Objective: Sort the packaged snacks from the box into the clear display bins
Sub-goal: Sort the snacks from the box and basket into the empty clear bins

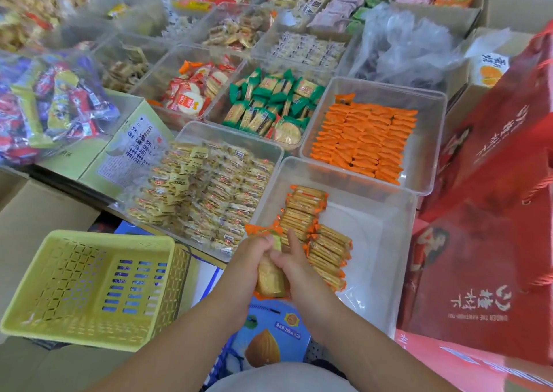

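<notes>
Crowded shop counter, seen from the head view: clear bins of wrapped snacks in rows, cartons and bags all round. The nearest bin (374,242) is the landmark. Along its left side lies a stack of packs (317,236), crackers in clear film with orange crimped ends. At its near-left corner both hands meet over the rim. The left hand (254,251) has its fingers curled round a bundle (270,284) of the same packs, and the right hand (294,264) grips the bundle from the other side.

These packs look light, the film slick and the crackers brittle. I judge they are best held across the long flat sides, not by the crimped ends, and set down rather than dropped.

Left of the bin sits a yellow basket (89,287); right of it stand red bags (493,212).

How many packs make up the bundle is hidden by the hands. Which carton is the source box I cannot tell. Bins far behind the landmark are blurred, and the wrapper print is unreadable.
</notes>
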Motion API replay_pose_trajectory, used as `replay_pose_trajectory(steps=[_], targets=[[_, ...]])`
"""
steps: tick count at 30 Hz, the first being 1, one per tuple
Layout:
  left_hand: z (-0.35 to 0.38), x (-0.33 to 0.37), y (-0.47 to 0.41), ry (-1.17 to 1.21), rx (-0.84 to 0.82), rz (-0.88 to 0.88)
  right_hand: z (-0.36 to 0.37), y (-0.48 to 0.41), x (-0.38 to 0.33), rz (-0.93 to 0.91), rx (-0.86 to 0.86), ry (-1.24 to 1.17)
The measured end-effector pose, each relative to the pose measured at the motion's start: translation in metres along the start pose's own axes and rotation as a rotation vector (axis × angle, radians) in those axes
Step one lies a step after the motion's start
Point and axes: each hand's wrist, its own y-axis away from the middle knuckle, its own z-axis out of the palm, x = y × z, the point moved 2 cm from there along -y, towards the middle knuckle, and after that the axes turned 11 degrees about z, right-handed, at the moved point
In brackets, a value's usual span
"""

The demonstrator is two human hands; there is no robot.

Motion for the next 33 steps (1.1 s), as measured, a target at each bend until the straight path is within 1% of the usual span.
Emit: replay_pose_trajectory(steps=[1,4,5,7,11,12,14,17,18,19,21,22,24,25,26,28,29,31,33], targets=[[-0.004,-0.005,-0.001,0.038,-0.033,0.048,0.000,0.002,0.002,-0.021,-0.005,0.001],[-0.012,-0.012,-0.009,-0.054,-0.010,0.139,-0.005,0.005,0.004,-0.057,-0.003,0.076],[-0.011,-0.013,-0.013,-0.056,-0.017,0.170,-0.008,0.005,0.002,-0.041,0.011,0.073],[0.000,-0.013,-0.021,-0.055,-0.062,0.205,-0.017,0.002,-0.006,-0.038,0.022,0.048],[0.019,-0.013,-0.040,-0.152,-0.153,0.270,-0.041,-0.006,-0.024,-0.037,0.029,0.008],[0.025,-0.012,-0.047,-0.157,-0.176,0.288,-0.047,-0.010,-0.026,-0.029,0.057,-0.004],[0.042,-0.007,-0.067,-0.170,-0.169,0.257,-0.061,-0.019,-0.030,-0.030,0.115,-0.025],[0.046,-0.021,-0.103,-0.193,-0.283,0.256,-0.084,-0.032,-0.035,-0.033,0.252,-0.033],[0.050,-0.028,-0.122,-0.328,-0.257,0.276,-0.092,-0.035,-0.037,-0.031,0.327,-0.023],[0.051,-0.030,-0.131,-0.406,-0.301,0.346,-0.101,-0.037,-0.039,-0.027,0.423,0.000],[0.058,-0.033,-0.140,-0.598,-0.390,0.488,-0.119,-0.040,-0.044,-0.031,0.657,0.140],[0.052,-0.040,-0.141,-0.773,-0.477,0.607,-0.129,-0.041,-0.046,-0.037,0.789,0.276],[0.047,-0.059,-0.160,-1.263,-0.569,0.841,-0.143,-0.045,-0.048,-0.037,0.981,0.627],[0.051,-0.065,-0.169,-1.478,-0.609,0.875,-0.148,-0.047,-0.048,-0.046,1.040,0.793],[0.053,-0.071,-0.174,-1.636,-0.661,0.871,-0.151,-0.048,-0.048,-0.053,1.088,0.942],[0.060,-0.076,-0.178,-1.787,-0.795,0.803,-0.156,-0.049,-0.049,-0.014,1.162,1.187],[0.062,-0.079,-0.180,-1.825,-0.821,0.803,-0.158,-0.050,-0.049,0.017,1.187,1.281],[0.064,-0.082,-0.184,-1.847,-0.808,0.829,-0.161,-0.056,-0.049,0.058,1.207,1.419],[0.065,-0.080,-0.186,-1.856,-0.796,0.855,-0.162,-0.066,-0.049,0.084,1.201,1.492]])
